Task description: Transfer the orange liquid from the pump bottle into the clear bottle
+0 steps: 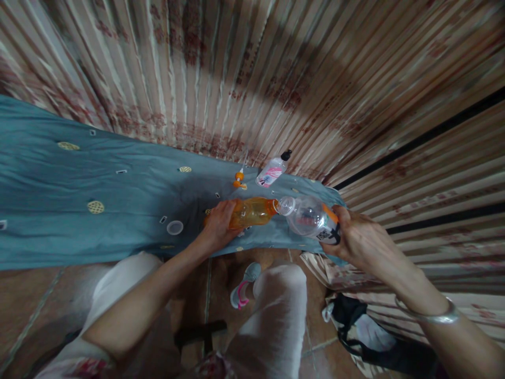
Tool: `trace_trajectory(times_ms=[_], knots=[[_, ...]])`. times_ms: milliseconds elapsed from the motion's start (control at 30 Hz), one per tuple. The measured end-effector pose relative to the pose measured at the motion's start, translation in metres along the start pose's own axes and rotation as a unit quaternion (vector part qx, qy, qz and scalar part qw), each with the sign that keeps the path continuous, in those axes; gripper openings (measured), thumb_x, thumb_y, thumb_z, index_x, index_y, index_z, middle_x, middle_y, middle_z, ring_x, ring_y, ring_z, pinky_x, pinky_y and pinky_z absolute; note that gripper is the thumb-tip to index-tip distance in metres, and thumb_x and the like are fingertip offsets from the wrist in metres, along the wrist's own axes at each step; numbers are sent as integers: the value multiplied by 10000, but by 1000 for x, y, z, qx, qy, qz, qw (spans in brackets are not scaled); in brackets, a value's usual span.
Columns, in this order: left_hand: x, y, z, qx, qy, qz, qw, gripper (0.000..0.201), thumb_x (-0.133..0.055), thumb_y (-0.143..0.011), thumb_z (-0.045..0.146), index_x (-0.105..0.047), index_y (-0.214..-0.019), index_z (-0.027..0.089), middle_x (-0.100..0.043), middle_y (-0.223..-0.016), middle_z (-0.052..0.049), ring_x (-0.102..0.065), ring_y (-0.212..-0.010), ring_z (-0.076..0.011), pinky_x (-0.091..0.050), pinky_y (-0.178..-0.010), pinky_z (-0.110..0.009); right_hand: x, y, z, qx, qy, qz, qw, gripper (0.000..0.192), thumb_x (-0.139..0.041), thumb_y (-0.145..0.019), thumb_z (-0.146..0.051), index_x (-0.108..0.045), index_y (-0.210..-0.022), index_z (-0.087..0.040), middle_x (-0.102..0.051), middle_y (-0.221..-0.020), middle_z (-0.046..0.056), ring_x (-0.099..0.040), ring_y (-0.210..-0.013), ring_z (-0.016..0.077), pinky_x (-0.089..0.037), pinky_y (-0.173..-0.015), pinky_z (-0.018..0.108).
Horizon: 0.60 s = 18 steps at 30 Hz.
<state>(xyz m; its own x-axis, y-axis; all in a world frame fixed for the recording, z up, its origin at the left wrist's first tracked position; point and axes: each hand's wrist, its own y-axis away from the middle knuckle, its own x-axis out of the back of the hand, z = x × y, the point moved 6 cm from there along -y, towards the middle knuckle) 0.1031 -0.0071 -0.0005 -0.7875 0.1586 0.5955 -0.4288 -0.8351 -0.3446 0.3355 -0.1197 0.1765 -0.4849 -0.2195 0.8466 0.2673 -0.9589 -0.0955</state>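
My left hand (219, 223) is wrapped round a see-through orange bottle (254, 212), which is held tilted on its side with its neck to the right. In my right hand (351, 231) is a clear plastic bottle (307, 217) with a black, white and orange label, its wide mouth facing left. The two mouths meet or nearly meet; I cannot tell whether they touch. An orange pump top (239, 179) with a thin tube lies behind the orange bottle. Left of my left hand, a round whitish lid (174, 227) rests on the cloth.
A clear pump bottle (272, 171) with a black top and pink label is near the curtain (221, 79). Blue patterned cloth (130, 195) covers the narrow surface. Below are my knees, a tiled floor (315, 337), and a black bag (355, 326) at lower right.
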Motion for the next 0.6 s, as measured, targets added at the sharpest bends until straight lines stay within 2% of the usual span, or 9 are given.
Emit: trace_trajectory(times_ms=[133, 600], knots=[[0, 0, 0, -7, 2, -5, 1000, 669, -789, -775, 342, -485, -1355, 204, -633, -1298, -136, -619, -1215, -324, -500, -1046, -526, 0, 0, 0, -3, -4, -3, 1000, 349, -568, -820, -412, -501, -1045, -154, -630, -704, 67, -579, -605, 234, -326, -575, 298], [-1, -1, -1, 7, 3, 1, 1000, 686, -804, -754, 313, -483, -1349, 196, -633, -1284, -131, -623, -1201, -325, -509, -1035, -507, 0, 1, 0, 2, 2, 0, 1000, 349, -581, -817, -415, -511, -1037, -153, -629, -706, 58, -565, -589, 215, -307, -562, 292]])
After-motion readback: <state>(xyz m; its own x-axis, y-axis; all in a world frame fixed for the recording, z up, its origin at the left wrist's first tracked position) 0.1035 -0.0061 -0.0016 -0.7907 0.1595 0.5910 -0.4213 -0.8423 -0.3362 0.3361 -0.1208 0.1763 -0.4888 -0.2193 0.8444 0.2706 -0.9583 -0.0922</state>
